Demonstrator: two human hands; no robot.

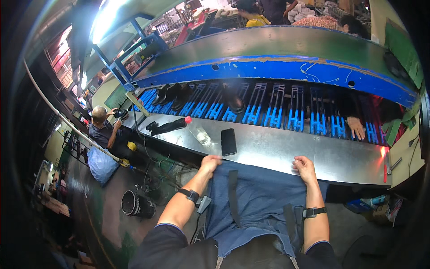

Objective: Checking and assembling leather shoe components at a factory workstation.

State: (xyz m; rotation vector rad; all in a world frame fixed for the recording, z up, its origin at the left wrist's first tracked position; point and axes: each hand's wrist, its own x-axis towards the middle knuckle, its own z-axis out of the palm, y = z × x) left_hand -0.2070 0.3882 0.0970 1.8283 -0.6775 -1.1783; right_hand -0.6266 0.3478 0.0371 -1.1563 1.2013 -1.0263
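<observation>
Workshop clutter fills the far background, beyond a long rack of blue-tipped prongs edged on the near side by a metal worktop. From the head view, the blue apron lies directly in front of the person, its far edge drawn up to the worktop's near edge. The left hand is closed on one end of that edge; the right hand is curled shut at the other, seemingly gripping it too. Judging by this, the spreading looks nearly done: the cloth is taut between the hands, creases remain nearer the body, and it is not yet released. Dark shoes sit at the rack's left, touched by neither hand.

On the worktop, a clear bottle with a red cap leans in view left of a black phone, apparently part-filled with clear liquid. On the floor at left stand a dark bucket, its contents unclear, and a bulging blue bag, its filling hidden.
</observation>
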